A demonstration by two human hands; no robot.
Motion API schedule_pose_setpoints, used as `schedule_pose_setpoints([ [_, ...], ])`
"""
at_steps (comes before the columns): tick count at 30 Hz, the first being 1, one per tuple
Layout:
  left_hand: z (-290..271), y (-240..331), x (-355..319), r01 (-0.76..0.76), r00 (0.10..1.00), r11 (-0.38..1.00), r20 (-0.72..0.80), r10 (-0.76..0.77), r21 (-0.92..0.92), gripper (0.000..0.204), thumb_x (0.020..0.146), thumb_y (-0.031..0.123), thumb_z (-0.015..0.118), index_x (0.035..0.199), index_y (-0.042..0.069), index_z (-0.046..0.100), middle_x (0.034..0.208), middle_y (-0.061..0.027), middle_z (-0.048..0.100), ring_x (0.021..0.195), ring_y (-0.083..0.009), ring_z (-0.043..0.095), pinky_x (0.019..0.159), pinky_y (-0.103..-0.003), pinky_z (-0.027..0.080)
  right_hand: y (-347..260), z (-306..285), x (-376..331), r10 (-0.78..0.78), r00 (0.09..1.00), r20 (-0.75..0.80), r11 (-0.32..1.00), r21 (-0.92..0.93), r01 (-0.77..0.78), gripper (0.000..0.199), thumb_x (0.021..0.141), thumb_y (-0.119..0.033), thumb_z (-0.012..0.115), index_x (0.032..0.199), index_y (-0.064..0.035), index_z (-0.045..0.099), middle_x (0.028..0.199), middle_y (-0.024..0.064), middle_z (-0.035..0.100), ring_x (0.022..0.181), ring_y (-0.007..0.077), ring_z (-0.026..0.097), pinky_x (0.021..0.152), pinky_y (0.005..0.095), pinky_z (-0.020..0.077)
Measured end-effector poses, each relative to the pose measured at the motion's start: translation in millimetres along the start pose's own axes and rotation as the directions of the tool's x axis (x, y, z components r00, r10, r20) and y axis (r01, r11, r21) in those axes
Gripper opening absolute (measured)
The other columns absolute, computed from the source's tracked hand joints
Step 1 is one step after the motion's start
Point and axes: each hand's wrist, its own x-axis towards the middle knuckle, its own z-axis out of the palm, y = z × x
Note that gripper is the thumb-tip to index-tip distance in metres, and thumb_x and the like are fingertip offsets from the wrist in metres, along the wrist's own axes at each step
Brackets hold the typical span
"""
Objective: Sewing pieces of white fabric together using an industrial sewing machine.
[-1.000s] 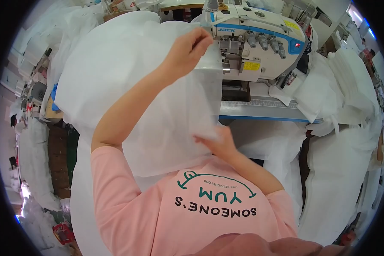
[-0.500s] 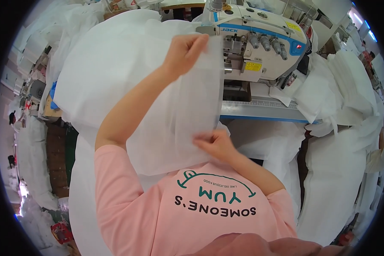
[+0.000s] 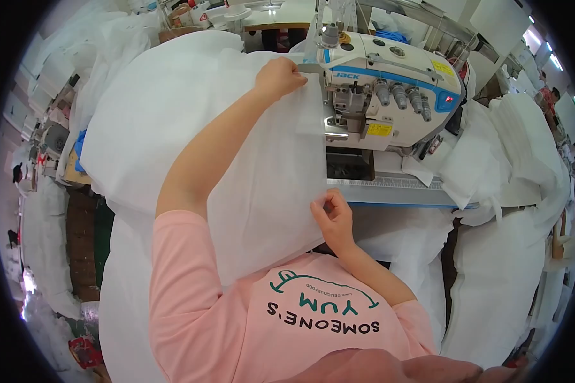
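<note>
A wide sheet of thin white fabric [image 3: 262, 185] spreads in front of me, its right edge running along the left side of a white and blue overlock sewing machine [image 3: 390, 83]. My left hand [image 3: 281, 78] is closed on the far end of that edge, beside the machine's head. Lower down, my right hand [image 3: 335, 220] pinches the same edge near its close corner, thumb against bent fingers. Between my two hands the edge lies nearly straight. The fabric hides the machine bed's left part.
A metal bed strip with a ruler scale [image 3: 402, 182] runs to the right below the machine. White fabric pieces [image 3: 479, 150] are heaped to its right, and a long stack of white fabric [image 3: 498, 274] hangs below. Farther back stands another worktable [image 3: 281, 16].
The lifted fabric edge has come down flatter and straighter beside the machine. My left hand has moved slightly nearer; my right hand has shifted right and closed on the edge.
</note>
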Motion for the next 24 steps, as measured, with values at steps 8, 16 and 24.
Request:
schedule_pose_setpoints([
  [8,29,35,-46,-0.426,0.884,0.650,0.135,0.448,0.629,0.026,0.079,0.015,0.054,0.103,0.008,0.060,0.096,-0.0142,0.057,0.095,-0.0286,0.054,0.082,-0.042,0.040,4,-19,-3,-0.010,0.965,0.261,0.895,-0.428,0.125,0.009,0.076,-0.009,0.067,0.078,-0.0021,0.062,0.066,0.0072,0.060,0.054,0.0123,0.052,0.050,0.0248,0.0416],
  [16,35,78,-96,-0.394,0.919,0.906,0.068,0.388,0.154,0.087,0.063,0.037,0.076,0.131,0.004,0.033,0.133,-0.0256,0.036,0.122,-0.0371,0.037,0.099,-0.053,0.029,13,-77,-39,-0.263,0.877,0.401,0.873,-0.289,0.394,0.009,0.071,-0.006,0.069,0.080,-0.0033,0.067,0.065,0.0085,0.060,0.051,0.0147,0.054,0.045,0.0254,0.0407],
  [24,-19,3,10,0.050,0.966,0.978,0.237,-0.099,0.204,0.091,0.062,0.028,0.078,0.137,0.010,0.030,0.123,-0.0124,0.050,0.113,-0.0299,0.048,0.093,-0.047,0.038,-5,-64,67,-0.034,0.989,0.147,0.953,-0.294,0.076,0.016,0.073,-0.005,0.059,0.087,-0.0014,0.066,0.064,-0.0008,0.059,0.058,0.0041,0.049,0.051,0.0206,0.0380],
])
